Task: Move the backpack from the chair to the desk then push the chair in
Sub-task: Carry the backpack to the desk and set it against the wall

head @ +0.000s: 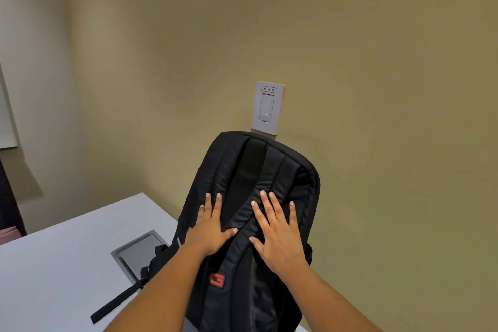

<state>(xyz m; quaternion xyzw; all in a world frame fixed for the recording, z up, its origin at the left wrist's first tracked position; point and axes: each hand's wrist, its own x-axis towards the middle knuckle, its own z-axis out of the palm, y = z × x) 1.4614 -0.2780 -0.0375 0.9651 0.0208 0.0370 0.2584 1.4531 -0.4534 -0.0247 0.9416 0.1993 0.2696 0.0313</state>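
Observation:
The black backpack (250, 170) stands upright on the white desk (59, 264), its strap side facing me and its top leaning toward the beige wall. A red logo patch shows on one shoulder strap. My left hand (211, 229) lies flat on the left of the backpack's back panel, fingers spread. My right hand (280, 234), with a ring, presses flat on the right side over a strap. Neither hand grips anything. The chair is out of view.
A grey cable hatch (134, 253) is set into the desk just left of the backpack, and a loose black strap (116, 302) trails across the desk. A white wall switch plate (266, 108) sits above the backpack. A window edge is at far left.

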